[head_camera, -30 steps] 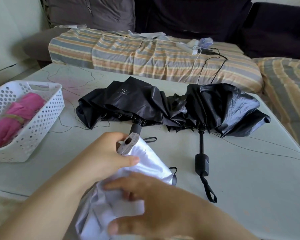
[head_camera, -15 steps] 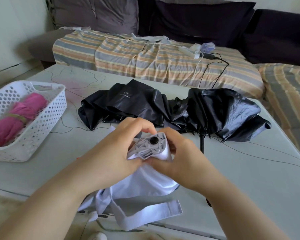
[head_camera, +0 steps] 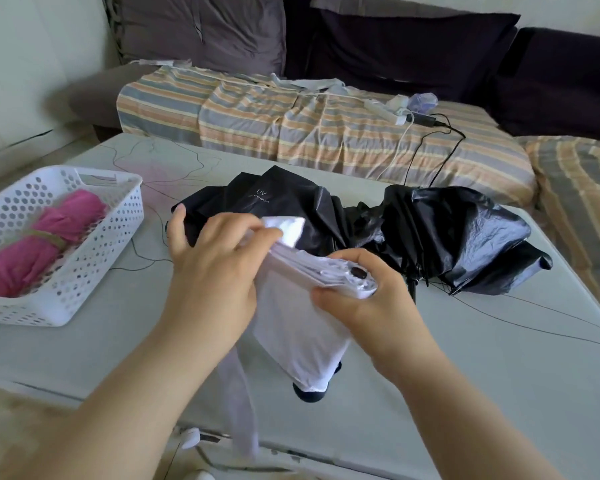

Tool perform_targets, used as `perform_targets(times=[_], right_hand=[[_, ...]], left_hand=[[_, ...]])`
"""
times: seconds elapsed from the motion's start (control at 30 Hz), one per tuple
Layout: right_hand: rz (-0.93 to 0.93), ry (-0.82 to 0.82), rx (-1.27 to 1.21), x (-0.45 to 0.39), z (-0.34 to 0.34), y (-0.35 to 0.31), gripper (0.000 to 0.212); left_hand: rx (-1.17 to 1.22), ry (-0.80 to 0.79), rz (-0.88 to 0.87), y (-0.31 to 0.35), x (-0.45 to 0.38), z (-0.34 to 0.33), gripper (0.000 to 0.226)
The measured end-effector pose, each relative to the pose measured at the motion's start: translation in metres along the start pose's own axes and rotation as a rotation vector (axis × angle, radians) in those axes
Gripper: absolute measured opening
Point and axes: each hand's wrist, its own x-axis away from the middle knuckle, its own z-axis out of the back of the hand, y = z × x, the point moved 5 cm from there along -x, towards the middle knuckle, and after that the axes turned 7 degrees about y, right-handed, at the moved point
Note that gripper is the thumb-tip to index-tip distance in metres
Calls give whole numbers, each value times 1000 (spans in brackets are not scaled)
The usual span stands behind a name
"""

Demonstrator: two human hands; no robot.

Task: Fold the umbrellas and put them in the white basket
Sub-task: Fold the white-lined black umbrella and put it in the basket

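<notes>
I hold a white folding umbrella [head_camera: 291,317] over the middle of the table. My right hand [head_camera: 371,306] grips its top end, where a small black cap shows. My left hand [head_camera: 212,268] pinches a flap of its white fabric and pulls it to the left. Its white strap hangs down over the table's near edge. Two black umbrellas lie unfolded behind my hands: one [head_camera: 274,199] marked UV at the centre, the other [head_camera: 465,244] to the right. The white basket [head_camera: 84,278] stands at the left with a folded pink umbrella [head_camera: 42,251] inside.
The grey table [head_camera: 465,375] has thin dark cracks across its top. Behind it runs a sofa with a striped cover [head_camera: 291,126], dark cushions, a white power strip [head_camera: 388,110] and black cables. A striped cushion [head_camera: 586,188] lies at the right.
The white umbrella went from handle-up to cap-up. My right hand now grips the cap end alone, and my left hand has moved left, drawing out a fabric flap.
</notes>
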Motion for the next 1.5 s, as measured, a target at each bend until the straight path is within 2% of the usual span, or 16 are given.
perform_targets(times=[0.1,0.17,0.23,0.3,0.37,0.43,0.5,0.6,0.67,0.77,0.9,1.0,1.13,1.23,1.4,1.5], right_hand=[[-134,182,-157,-12,15,14,23],[-212,289,-278,-19,29,21,17],[-282,380,-383,-26,42,29,11],[-354,447,-478,-32,48,41,10],[-413,451,-579,-36,47,50,18],[-447,418,-654,-37,41,52,29],[-450,362,-720,-35,34,50,33],[-401,296,-799,-33,28,43,34],[-371,280,-819,-32,29,38,30],[-365,261,-764,-31,33,36,25],[-411,259,-485,-33,51,34,14],[-424,214,-402,-31,60,33,7],[-355,288,-422,-27,60,30,13],[-334,360,-503,-25,60,28,33],[-268,350,-573,-22,51,25,41],[-236,270,-493,-24,51,21,28]], left_hand=[[27,79,78,-2,2,0,57],[117,149,124,2,5,8,37],[219,138,156,10,8,12,12],[303,-48,302,12,14,2,23],[325,-384,502,11,24,-20,35],[358,-624,588,14,32,-36,50],[543,-690,657,17,31,-43,57],[909,-738,875,21,30,-49,57],[1054,-721,986,26,30,-49,38],[1088,-644,971,32,27,-45,26],[1047,-562,922,32,28,-42,28],[1003,-546,847,33,30,-39,31],[1005,-557,839,37,32,-35,36],[1051,-581,846,43,33,-33,45],[1033,-369,1013,34,37,-41,36],[1072,-265,1019,28,34,-43,36]])
